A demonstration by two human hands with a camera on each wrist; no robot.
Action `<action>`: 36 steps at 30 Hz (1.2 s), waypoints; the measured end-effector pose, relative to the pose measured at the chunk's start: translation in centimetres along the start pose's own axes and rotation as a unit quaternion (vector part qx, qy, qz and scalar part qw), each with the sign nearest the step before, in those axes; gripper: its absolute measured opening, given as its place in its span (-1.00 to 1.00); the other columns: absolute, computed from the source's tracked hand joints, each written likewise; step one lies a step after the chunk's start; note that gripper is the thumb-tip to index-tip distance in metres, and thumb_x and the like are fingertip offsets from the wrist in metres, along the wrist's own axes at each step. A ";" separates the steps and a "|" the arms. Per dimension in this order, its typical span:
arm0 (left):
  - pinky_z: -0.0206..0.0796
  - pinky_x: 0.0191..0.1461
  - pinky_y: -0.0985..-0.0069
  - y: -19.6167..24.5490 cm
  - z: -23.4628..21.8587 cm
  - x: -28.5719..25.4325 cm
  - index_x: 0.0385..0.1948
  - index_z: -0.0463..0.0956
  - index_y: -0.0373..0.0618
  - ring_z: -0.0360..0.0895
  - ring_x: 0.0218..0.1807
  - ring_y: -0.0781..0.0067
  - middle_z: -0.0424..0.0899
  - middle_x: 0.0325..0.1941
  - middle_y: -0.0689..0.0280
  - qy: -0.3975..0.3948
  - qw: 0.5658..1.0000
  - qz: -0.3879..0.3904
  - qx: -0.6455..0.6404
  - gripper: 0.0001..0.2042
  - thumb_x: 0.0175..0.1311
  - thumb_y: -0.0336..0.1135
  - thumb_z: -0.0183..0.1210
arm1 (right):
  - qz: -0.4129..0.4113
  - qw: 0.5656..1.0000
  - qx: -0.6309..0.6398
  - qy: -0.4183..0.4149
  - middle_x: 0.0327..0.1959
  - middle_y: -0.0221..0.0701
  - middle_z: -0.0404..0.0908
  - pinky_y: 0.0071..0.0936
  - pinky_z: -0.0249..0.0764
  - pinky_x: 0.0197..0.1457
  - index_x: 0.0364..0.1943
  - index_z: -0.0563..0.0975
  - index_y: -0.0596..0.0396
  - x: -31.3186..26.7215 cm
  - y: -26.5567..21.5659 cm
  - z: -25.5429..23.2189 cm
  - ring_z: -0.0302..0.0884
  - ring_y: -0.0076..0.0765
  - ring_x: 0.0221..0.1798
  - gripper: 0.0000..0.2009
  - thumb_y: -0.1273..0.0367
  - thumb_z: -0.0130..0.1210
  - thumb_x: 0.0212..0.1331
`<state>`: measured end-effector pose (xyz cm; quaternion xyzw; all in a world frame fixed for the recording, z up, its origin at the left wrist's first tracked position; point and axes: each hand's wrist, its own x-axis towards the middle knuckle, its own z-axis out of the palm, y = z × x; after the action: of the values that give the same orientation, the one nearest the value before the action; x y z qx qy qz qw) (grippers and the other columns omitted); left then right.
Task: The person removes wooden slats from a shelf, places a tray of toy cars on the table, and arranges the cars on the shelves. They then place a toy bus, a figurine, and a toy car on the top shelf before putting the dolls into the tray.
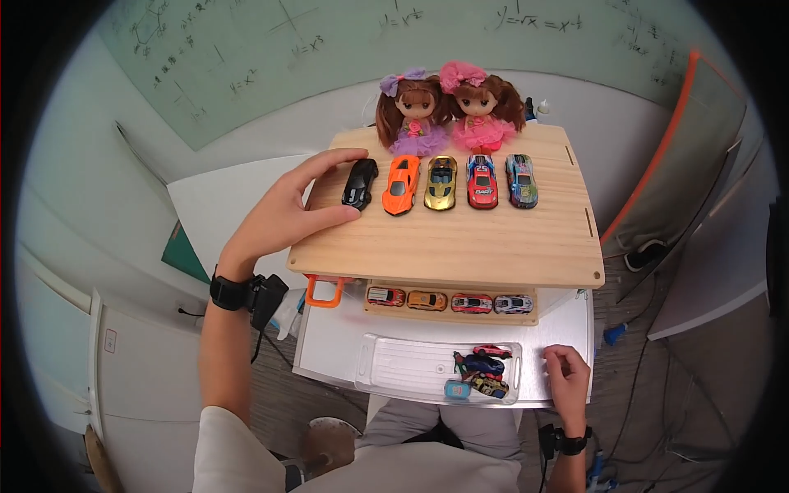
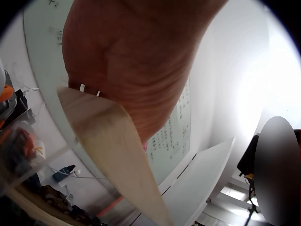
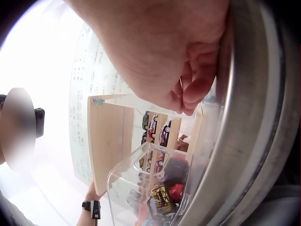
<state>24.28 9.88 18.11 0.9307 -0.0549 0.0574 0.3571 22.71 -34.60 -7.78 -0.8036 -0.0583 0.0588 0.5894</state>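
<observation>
On the wooden top board (image 1: 460, 246), my left hand (image 1: 283, 205) holds a black toy car (image 1: 359, 184) at the left end of a row, index finger at its far end and thumb at its near end. To its right stand an orange car (image 1: 401, 186), a gold car (image 1: 440, 182), a red and blue car (image 1: 482, 181) and a multicoloured car (image 1: 522, 181). The left wrist view shows the hand (image 2: 127, 61) over the board's edge (image 2: 117, 155); its fingertips are hidden. My right hand (image 1: 567, 374), loosely curled and holding nothing, rests by the white table's right edge.
Two dolls (image 1: 419, 135) (image 1: 485, 131) sit behind the row. A lower wooden shelf (image 1: 452, 317) bears several cars. Nearer stands a clear plastic tray (image 1: 403, 389) with several toy cars at its right end. An orange handle (image 1: 324, 305) sticks out below the board's left side.
</observation>
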 end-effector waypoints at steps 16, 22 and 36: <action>0.46 -0.26 0.36 1.8 2.1 -11.2 -0.24 0.71 -0.30 0.69 -0.32 0.21 0.77 -0.33 0.15 0.068 0.977 0.201 0.010 -0.69 0.12 -0.22 0.43 | 0.029 0.999 -0.019 0.011 -0.28 -0.49 0.70 -0.67 0.38 -0.30 -0.12 0.70 0.20 -0.2 -0.7 0.1 0.46 -0.72 -0.37 -0.89 0.48 0.22 0.40; 0.24 -0.45 0.55 -6.4 11.4 -18.8 -0.45 0.65 -0.23 0.50 -0.53 0.53 0.65 -0.54 0.31 0.121 0.981 -0.010 -0.150 -0.84 0.26 -0.34 0.37 | 0.028 0.999 -0.026 0.018 -0.27 -0.48 0.70 -0.69 0.37 -0.31 -0.12 0.71 0.20 -0.1 -0.8 0.3 0.47 -0.72 -0.37 -0.90 0.50 0.22 0.39; -0.03 -0.42 0.66 -12.2 19.8 -19.2 -0.50 0.54 -0.25 0.16 -0.49 0.81 0.39 -0.56 0.56 0.270 0.867 -0.283 -0.308 -0.68 0.55 -0.32 0.18 | -0.316 0.869 -0.326 -0.197 -0.25 -0.32 0.72 -0.42 0.64 -0.30 -0.13 0.71 0.12 0.2 -12.7 3.9 0.69 -0.31 -0.28 -0.79 0.45 0.40 0.14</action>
<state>8.35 6.76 -7.30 0.6970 0.2943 0.1828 0.6278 21.93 -27.12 3.17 -0.8603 -0.4398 0.0038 0.2577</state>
